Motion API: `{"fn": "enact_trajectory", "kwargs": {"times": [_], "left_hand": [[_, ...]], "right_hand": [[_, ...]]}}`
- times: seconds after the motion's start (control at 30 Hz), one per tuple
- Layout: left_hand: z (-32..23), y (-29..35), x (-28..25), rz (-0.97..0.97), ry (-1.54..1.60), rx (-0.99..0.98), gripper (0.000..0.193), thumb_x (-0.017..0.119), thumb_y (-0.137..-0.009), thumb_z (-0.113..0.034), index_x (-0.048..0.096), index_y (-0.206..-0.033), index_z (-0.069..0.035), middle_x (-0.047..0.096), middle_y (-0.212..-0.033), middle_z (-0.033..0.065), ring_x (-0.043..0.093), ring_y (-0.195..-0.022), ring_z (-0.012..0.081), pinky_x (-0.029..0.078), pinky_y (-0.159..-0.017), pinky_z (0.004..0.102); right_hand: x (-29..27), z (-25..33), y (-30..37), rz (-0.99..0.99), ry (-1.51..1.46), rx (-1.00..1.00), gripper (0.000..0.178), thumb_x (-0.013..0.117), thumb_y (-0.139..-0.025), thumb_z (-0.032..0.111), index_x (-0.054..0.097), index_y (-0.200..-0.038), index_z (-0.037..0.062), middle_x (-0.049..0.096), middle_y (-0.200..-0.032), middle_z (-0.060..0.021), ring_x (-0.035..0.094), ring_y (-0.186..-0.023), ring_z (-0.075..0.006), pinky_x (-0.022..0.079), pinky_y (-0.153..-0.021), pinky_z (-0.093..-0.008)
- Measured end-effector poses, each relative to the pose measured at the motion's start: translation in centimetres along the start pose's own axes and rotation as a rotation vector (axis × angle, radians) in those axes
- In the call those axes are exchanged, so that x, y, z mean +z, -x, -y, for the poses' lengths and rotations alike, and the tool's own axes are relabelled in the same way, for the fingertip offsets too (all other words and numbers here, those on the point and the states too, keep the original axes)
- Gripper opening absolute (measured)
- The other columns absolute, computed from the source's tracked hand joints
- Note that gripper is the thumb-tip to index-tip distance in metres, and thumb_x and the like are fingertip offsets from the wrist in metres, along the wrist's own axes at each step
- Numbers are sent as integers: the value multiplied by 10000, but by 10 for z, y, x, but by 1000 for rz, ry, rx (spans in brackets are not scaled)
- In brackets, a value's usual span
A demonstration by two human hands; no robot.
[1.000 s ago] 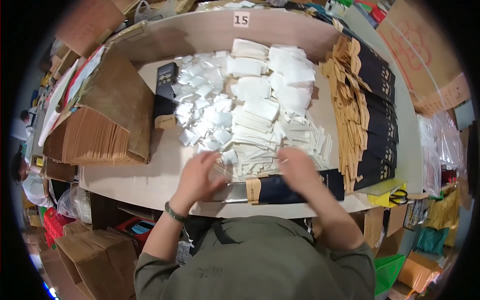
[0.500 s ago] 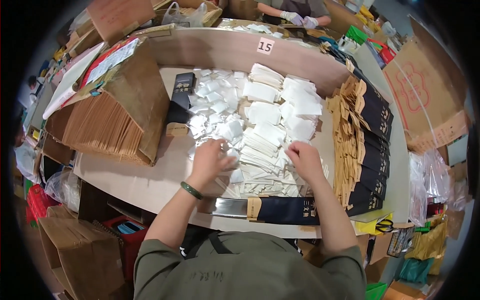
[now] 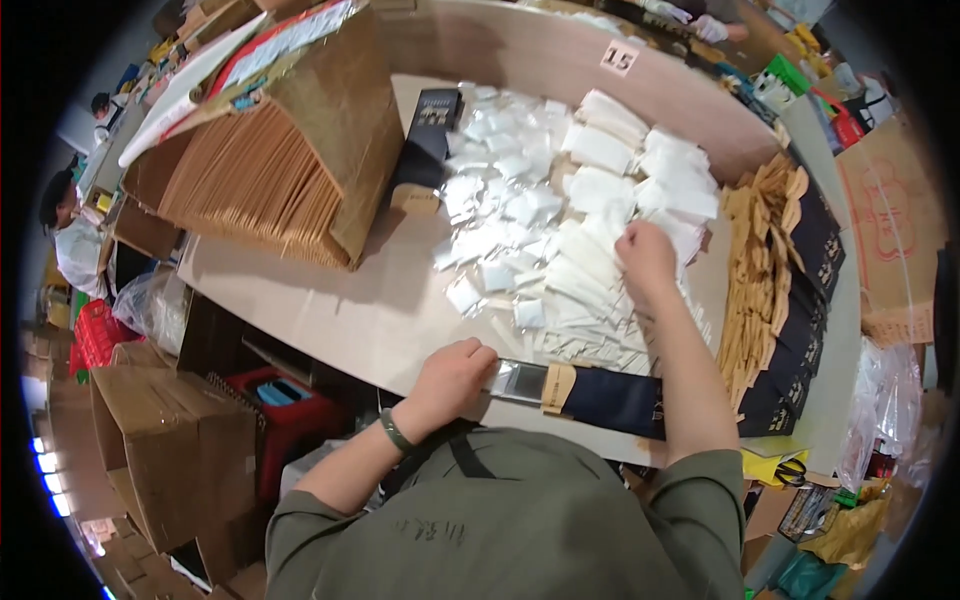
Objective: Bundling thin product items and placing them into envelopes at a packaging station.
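Note:
My left hand (image 3: 453, 378) is closed at the table's front edge, by the end of a silver strip (image 3: 515, 380); whatever its fingers hold is hidden. That strip adjoins the tan end of a dark blue paper bag (image 3: 608, 400), which lies flat along the edge. Over the stacks of flat white packets (image 3: 590, 265), my right hand (image 3: 648, 255) is closed, thumb and fingers together. I cannot make out anything in its grip. Shiny clear packets with white contents (image 3: 505, 200) lie heaped to the left of the white stacks.
An open cardboard box (image 3: 335, 130) of upright brown sheets stands on the left. Beside it lies another dark bag (image 3: 430, 135). Dark bags with tan ends (image 3: 790, 300) overlap along the right side. A low board (image 3: 500, 35) borders the table's back; a co-worker's gloved hand (image 3: 710, 28) is beyond it.
My left hand has moved from the shiny packets toward me, to the silver strip. My right hand has moved farther up the white stacks. The whole view has shifted and tilted.

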State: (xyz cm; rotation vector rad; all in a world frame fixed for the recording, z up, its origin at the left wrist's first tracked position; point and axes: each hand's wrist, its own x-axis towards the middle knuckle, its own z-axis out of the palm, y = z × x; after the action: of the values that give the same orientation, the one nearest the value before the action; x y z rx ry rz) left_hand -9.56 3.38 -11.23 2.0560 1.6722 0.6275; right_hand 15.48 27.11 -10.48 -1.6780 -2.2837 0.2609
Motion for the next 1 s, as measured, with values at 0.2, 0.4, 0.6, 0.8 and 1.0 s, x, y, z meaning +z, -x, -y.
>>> {"fn": "enact_trajectory", "kwargs": {"times": [0.2,0.4,0.6,0.8,1.0], "left_hand": [[49,2,-66,-548,-93,11,411,780,-739,-36,633,-1118,-95,654,-1077,148,632,-989,333,527,-836,415],[131,-53,-228,-705,-548,-353,199,667,-846,-175,698,-999,-52,688,-917,152,667,-872,349,536,-755,432],[155,-52,-228,-330,-519,-411,188,640,-841,-178,704,-960,-47,658,-834,219,643,-839,415,511,-712,447],[166,-41,-223,-669,-636,-333,235,523,-906,-50,655,-1098,-22,654,-984,201,637,-909,380,508,-787,445],[128,71,-128,-843,596,-496,92,580,-993,-107,657,-974,-60,559,-813,-32,470,-786,57,390,-729,208]], "right_hand": [[-50,86,57,215,-631,61,86,644,-832,82,648,-862,1,604,-691,22,541,-663,-51,436,-591,-234],[5,122,154,422,-253,-410,92,651,-807,125,630,-825,37,615,-843,-137,631,-832,-324,513,-711,-408],[10,116,164,294,-468,-436,132,684,-808,137,589,-834,49,557,-786,-116,606,-782,-321,490,-650,-446],[-1,122,162,183,-316,-508,260,724,-794,154,620,-1010,52,622,-902,-117,620,-809,-319,505,-685,-419],[-27,79,181,110,-413,-434,255,788,-737,151,612,-888,46,630,-1110,-134,588,-1053,-334,468,-909,-438]]}}
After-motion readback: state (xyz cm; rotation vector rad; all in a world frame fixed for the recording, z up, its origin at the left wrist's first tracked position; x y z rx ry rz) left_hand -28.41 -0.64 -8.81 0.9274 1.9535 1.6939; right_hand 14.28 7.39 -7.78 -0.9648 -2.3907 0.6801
